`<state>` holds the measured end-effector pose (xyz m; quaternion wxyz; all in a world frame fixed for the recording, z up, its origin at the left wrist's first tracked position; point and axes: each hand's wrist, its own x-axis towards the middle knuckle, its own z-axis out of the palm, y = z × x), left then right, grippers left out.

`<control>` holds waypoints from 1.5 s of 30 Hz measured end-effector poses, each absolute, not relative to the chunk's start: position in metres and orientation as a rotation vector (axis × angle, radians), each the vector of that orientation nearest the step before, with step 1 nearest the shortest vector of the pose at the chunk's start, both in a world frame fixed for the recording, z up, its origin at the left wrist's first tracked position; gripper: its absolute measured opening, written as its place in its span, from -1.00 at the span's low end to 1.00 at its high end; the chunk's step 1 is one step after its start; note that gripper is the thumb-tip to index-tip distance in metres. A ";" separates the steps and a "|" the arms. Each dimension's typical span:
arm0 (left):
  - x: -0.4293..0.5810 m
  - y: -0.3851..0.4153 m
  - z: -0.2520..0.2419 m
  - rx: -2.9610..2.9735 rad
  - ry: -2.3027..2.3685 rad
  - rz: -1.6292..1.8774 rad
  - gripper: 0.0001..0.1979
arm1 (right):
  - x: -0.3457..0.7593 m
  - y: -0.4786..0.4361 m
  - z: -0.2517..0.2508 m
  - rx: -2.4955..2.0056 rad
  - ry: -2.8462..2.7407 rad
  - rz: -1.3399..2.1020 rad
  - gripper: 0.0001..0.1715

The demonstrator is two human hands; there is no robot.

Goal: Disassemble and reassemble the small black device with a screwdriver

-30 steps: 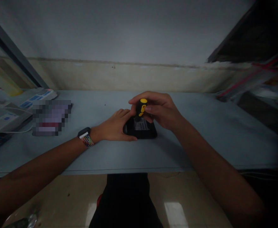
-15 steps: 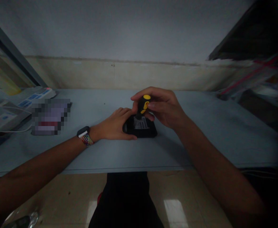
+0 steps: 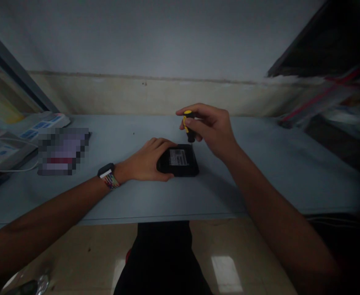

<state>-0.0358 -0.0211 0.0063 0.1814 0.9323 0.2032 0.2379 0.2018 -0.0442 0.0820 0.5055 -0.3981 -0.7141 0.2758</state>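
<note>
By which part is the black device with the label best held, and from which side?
The left end of the black device seems best, approached from the left, thumb on the near edge, fingers on the far one. It lies flat, label up, and the screwdriver is over its far right corner.

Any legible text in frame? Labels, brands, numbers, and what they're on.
None legible.
Label on the black device: print too small to read.
Blue patches on the white strip: too blurred.
Pixelated slab: unreadable.
Screwdriver: no lettering discernible.
</note>
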 end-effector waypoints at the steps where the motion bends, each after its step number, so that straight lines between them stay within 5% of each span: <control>1: -0.037 -0.022 0.008 2.641 0.595 0.658 -0.13 | 0.204 -0.041 0.080 -1.062 -1.746 0.533 -0.75; 6: -0.042 -0.020 0.009 2.648 0.677 0.632 -0.15 | 0.214 -0.026 0.064 -1.651 -2.032 0.060 -0.75; 18: -0.052 -0.012 0.003 2.638 0.637 0.638 -0.24 | 0.221 -0.015 0.053 -2.062 -2.046 0.148 -0.58; 26: -0.053 -0.006 -0.002 2.570 0.565 0.725 -0.53 | 0.255 -0.010 0.057 -2.407 -1.678 -0.315 -0.52; 32: -0.053 -0.004 -0.002 2.561 0.561 0.726 -0.53 | 0.269 -0.006 0.050 -2.584 -1.671 -0.113 -0.50; 38: -0.052 -0.005 -0.001 2.553 0.581 0.726 -0.51 | 0.277 0.001 0.051 -2.414 -1.724 0.016 -0.49; 45: -0.051 -0.007 -0.001 2.567 0.576 0.744 -0.53 | 0.232 -0.027 0.077 -1.489 -1.647 0.089 -0.63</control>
